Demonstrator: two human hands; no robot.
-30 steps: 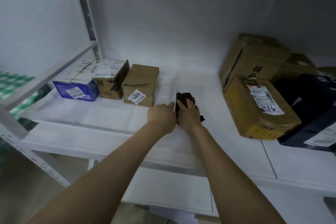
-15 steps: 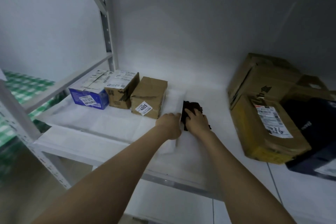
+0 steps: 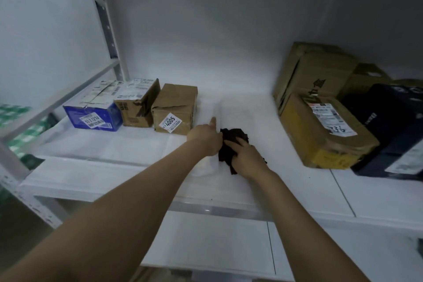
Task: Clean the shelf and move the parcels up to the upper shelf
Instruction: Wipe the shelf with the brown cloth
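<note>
A crumpled dark cloth (image 3: 231, 138) lies on the white shelf (image 3: 286, 181), in the middle. My right hand (image 3: 248, 159) rests on top of the cloth, its fingers curled into it. My left hand (image 3: 206, 137) is fisted just left of the cloth at the raised edge of a white sheet (image 3: 218, 110), thumb pointing away. Left of my hands stand three small parcels: a blue box (image 3: 93, 117), a brown box (image 3: 137, 107) and a brown box labelled 4005 (image 3: 176, 110). To the right lie a yellowish parcel (image 3: 320, 139), a large carton (image 3: 313, 68) and a dark blue parcel (image 3: 393, 126).
A grey perforated upright (image 3: 107, 36) stands at the shelf's back left corner, with a rail (image 3: 57, 103) running forward from it. A lower white shelf (image 3: 206, 242) shows under my arms. The wall closes the back.
Both hands stay together at the cloth. My left thumb has straightened and now points away. The view has tilted upward, so more of the wall and upright shows.
</note>
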